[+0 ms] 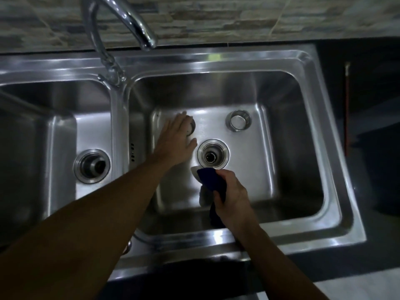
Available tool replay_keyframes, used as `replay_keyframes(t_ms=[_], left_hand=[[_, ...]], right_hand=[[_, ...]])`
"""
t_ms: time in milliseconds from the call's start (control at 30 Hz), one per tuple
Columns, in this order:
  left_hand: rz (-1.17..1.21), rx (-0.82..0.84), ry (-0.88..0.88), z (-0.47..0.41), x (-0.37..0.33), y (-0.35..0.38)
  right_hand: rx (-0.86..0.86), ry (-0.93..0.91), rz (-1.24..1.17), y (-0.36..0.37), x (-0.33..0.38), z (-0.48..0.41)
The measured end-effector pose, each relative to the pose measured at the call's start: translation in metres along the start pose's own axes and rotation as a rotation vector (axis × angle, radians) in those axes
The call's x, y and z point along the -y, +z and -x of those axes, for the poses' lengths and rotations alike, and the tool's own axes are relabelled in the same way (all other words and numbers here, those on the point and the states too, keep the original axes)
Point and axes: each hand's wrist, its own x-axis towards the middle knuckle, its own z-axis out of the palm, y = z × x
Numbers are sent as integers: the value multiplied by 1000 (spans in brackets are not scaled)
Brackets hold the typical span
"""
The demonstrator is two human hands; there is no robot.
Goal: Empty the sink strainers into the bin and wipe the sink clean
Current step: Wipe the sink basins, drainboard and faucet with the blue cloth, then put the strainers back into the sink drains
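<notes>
Head view, only camera. Double steel sink, dim light.

Left hand, centre of frame: fingers spread, palm down over a round strainer on the floor of the right basin. Mostly hidden under the fingers; can't tell whether they have closed on it or only rest on top.

Second strainer sits loose, upright, upper right of the basin floor, well apart from both hands. Looks empty, but the glare makes that uncertain.

Right-basin drain is open, no strainer in it, just right of the left hand. Left-basin drain, left of frame, also looks open; dark, not sure.

Right hand, lower centre: fingers clenched around a dark blue cloth, bunched, just below the drain. A pale patch under it: foam or the cloth's underside, can't tell.

Tap top of frame, spout over the back rim. Bin not in view.

Judgement: wiping stage, strainers being moved out of the path.

Doing it well:
- Lift the strainer clear rather than slide it; steel scratches.
- Wipe from the walls in toward the drain.
- Cover the corners and the drain rim, where grime collects.
- Reseat both strainers last.
</notes>
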Motion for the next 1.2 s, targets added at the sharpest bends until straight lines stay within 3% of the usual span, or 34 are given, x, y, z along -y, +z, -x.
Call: replay_keyframes(t_ms=[267, 433, 567, 867, 1000, 1100, 1200], left_hand=[[246, 296, 334, 100, -28, -14], [141, 215, 459, 99, -54, -37], [-57, 288, 490, 92, -96, -76], [-162, 418, 471, 74, -227, -86], [-131, 504, 539, 53, -300, -77], [-175, 462, 592, 37, -354, -68], [-140, 335, 607, 28, -402, -56]], right_hand=[[18, 38, -88, -19, 15, 8], [-33, 53, -216, -45, 22, 25], [-13, 47, -251, -68, 22, 43], [-153, -113, 133, -156, -8, 70], [-113, -27, 300, -230, -40, 83], [-146, -41, 370, -290, -64, 87], [-357, -151, 401, -340, -90, 82]])
